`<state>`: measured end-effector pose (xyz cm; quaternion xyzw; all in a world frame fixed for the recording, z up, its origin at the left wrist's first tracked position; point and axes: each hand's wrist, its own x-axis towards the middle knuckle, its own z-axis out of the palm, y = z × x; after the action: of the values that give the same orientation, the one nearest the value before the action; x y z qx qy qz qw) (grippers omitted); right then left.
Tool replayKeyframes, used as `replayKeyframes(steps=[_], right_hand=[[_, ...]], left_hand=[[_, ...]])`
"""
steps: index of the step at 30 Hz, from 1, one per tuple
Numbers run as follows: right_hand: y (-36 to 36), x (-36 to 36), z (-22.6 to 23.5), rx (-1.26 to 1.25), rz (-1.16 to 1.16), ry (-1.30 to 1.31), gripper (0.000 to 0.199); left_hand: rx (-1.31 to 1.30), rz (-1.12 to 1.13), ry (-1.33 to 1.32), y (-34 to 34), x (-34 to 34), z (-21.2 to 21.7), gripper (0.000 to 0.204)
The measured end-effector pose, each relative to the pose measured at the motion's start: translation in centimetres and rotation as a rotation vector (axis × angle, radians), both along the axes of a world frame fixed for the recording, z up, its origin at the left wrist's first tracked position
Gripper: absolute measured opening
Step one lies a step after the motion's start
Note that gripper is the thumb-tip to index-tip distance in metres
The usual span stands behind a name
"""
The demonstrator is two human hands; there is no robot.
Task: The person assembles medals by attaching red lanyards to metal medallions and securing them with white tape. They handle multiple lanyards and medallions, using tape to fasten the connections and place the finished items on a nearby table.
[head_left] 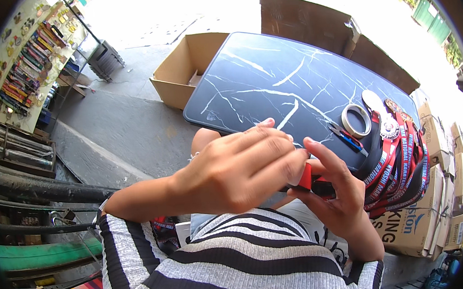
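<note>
Head view showed both hands joined over the near edge of a dark marble-pattern table (270, 80). The left hand (239, 171) lay on top, its fingers pressed together and curled over a small red and black piece (306, 177), most of it hidden. The right hand (337, 193), at about four o'clock from the left one, cupped this piece from below, with the thumb raised and the fingers half spread. It seemed the person was fitting or folding the piece; a firm pinch and a steady support from below would be needed. At two o'clock on the table lay a tape roll (356, 120), a pen (346, 136) and a bundle of medal ribbons (395, 163). Cardboard boxes (414, 222) stood at the right.
</note>
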<state>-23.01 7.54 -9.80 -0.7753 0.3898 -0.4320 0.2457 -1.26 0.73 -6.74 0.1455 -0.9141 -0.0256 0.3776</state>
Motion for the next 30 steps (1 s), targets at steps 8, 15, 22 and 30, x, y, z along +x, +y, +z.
replayKeyframes(steps=[8, 15, 22, 30], right_hand=[[1.4, -2.3, 5.4, 0.192, -0.141, 0.23, 0.075], [2.8, -4.6, -0.4, 0.058, -0.567, -0.081, 0.067], [1.9, 0.4, -8.3, 0.202, -0.546, -0.307, 0.065], [-0.1, 2.5, -9.6, 0.194, -0.514, -0.381, 0.064]], left_hand=[[-0.288, -0.057, 0.092, -0.5, -1.1, -2.2, 0.027], [-0.292, -0.172, 0.284, -0.4, -1.1, -3.5, 0.026], [-0.189, -0.114, 0.291, 0.0, -0.9, -5.1, 0.036], [0.153, -0.156, 0.214, 0.4, 0.5, -6.2, 0.033]])
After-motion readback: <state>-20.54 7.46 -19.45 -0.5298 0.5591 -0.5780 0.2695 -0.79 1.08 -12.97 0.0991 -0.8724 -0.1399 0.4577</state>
